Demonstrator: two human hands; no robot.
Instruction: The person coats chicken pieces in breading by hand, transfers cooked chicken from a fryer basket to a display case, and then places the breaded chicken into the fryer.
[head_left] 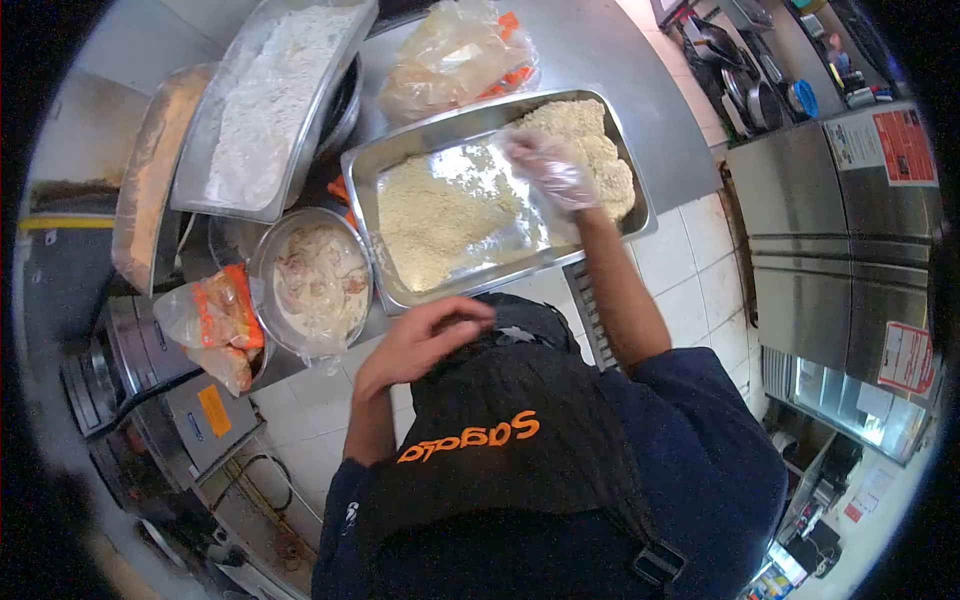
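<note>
My right hand (548, 168), in a clear plastic glove, is over a long steel tray (490, 277). Motion smears its fingers, so whether it holds anything cannot be made out. Just to its right, breaded pieces (612, 187) are stacked at the tray's right end. Pale crumbs (430, 220) are heaped in the left half of the same tray. My left hand (437, 340) is bare and hovers near the top of my black apron (480, 400), below the tray's near edge. Its fingers are loosely bent, with nothing visible in them.
Left of the tray stands a round bowl (366, 258) of raw meat in whitish liquid. Bagged meat (222, 325) lies beside it. A flour bin (270, 110) and an orange powder bin (160, 180) are farther left. A plastic bag (450, 60) sits behind the tray.
</note>
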